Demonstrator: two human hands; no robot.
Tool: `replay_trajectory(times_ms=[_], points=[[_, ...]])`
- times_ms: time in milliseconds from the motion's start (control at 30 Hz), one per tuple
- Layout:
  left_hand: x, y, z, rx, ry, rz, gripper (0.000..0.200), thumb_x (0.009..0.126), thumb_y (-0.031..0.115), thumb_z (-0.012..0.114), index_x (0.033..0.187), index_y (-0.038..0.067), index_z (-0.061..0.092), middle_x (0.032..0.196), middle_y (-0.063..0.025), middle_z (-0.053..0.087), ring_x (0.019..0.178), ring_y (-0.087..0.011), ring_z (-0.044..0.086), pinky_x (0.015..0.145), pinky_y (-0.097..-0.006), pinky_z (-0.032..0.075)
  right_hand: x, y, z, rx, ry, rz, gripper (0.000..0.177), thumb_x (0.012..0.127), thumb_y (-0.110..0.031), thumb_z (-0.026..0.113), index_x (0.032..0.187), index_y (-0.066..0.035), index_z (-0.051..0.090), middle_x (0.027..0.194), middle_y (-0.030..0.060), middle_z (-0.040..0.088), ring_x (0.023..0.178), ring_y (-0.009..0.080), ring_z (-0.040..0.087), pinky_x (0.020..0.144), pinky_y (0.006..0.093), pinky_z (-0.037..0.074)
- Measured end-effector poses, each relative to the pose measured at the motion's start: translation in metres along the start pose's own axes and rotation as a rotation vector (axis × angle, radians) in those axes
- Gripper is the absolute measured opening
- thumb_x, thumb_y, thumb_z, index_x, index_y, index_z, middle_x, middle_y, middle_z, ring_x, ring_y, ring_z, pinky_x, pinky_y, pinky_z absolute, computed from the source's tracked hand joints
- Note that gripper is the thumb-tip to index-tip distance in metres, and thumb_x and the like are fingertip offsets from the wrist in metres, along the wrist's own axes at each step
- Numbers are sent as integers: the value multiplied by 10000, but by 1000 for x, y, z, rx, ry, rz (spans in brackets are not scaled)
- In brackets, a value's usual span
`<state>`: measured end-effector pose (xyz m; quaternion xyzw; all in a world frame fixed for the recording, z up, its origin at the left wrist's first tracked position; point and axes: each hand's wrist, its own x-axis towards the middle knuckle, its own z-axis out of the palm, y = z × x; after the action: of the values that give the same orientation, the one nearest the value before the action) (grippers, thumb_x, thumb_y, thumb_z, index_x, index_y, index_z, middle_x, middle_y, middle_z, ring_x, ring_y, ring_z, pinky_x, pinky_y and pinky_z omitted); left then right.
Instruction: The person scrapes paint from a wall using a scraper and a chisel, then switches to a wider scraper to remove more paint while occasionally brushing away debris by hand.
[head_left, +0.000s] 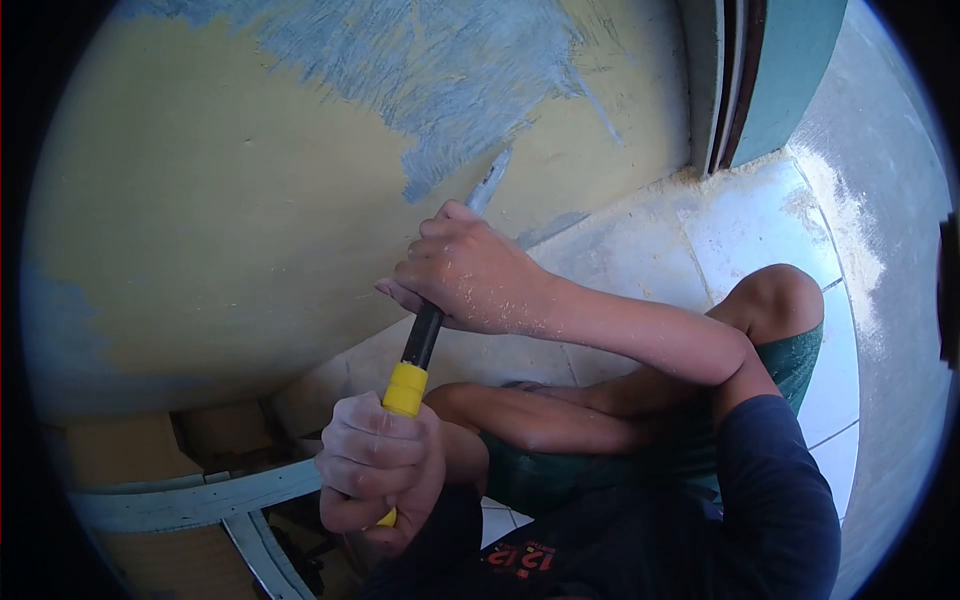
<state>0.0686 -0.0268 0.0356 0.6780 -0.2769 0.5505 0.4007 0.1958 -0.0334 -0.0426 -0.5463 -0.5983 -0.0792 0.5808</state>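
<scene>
Left hand (382, 465): I had it curled round the yellow handle (405, 390).
Right hand (475, 270): farther out, wrapped round the dark shaft (423, 335).
Scraper (427, 322): slanted away through both, blade (487, 188) near the wall's (230, 200) blue patch (440, 130).

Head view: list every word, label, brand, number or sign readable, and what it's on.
"12", apparently twice, in red on the dark shirt; the angle leaves the digit order unsure.
Smaller print beside those digits: too small and blurred to read.
Yellow and black tool: no readable text on its visible parts.
Wall: none.
</scene>
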Motion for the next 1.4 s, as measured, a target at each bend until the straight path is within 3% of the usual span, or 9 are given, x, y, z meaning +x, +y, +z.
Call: replay_trajectory(times_ms=[167,233,333,667,767,833,933,1033,1400], points=[[0,3,3,-95,80,37,305,811,309,515,619,160,331,410,53,340,304,-43,313,352,-187,235,-1,-10,-4,24,98,5,282,884,-245,630,633,-124,588,601,21,539,664,208,524,678,345,369],[-4,-17,-8,-34,40,-62,312,810,304,516,614,164,318,406,53,341,304,-39,309,353,-189,228,-3,3,-2,-10,55,48,280,881,-249,634,636,-122,591,598,22,536,666,206,526,679,345,369],[0,-8,-4,-139,81,-36,314,801,313,518,613,163,316,405,50,345,305,-38,308,353,-196,227,-1,2,-6,-55,23,67,280,880,-258,635,640,-117,596,595,28,536,674,209,530,684,347,370],[-5,-9,3,-38,41,9,308,779,324,519,610,164,318,403,58,329,301,-29,300,367,-195,218,-2,8,-8,-38,-15,69,272,888,-262,627,652,-127,606,586,29,533,673,213,530,686,340,369],[-2,-11,-1,-115,120,-27,292,782,322,513,617,161,335,404,55,330,298,-35,299,368,-199,216,-3,-5,-7,-75,10,59,260,894,-263,616,670,-129,616,596,25,545,684,215,532,697,345,371],[-7,-15,2,-39,40,15,303,798,325,504,616,166,321,406,61,333,301,-31,300,368,-204,214,-2,4,-8,-75,-13,73,264,893,-262,618,668,-125,615,596,23,547,683,212,533,697,344,372],[-3,-10,-1,-94,105,-26,291,805,316,497,617,165,335,408,61,335,303,-33,304,372,-205,214,-1,2,-9,-74,-16,75,268,894,-262,617,666,-120,614,603,23,558,684,212,534,700,346,374],[-9,-15,3,-16,28,4,299,806,318,496,617,171,318,409,68,335,305,-28,305,375,-202,217,-2,5,-7,-72,-19,75,277,892,-265,602,649,-132,616,600,25,569,687,212,549,708,350,374],[-8,-17,1,-68,56,-34,298,805,321,501,626,161,324,413,56,345,308,-42,315,382,-206,229,-1,4,-12,-97,-15,92,295,889,-251,622,627,-118,591,600,19,566,664,211,536,687,340,372]])
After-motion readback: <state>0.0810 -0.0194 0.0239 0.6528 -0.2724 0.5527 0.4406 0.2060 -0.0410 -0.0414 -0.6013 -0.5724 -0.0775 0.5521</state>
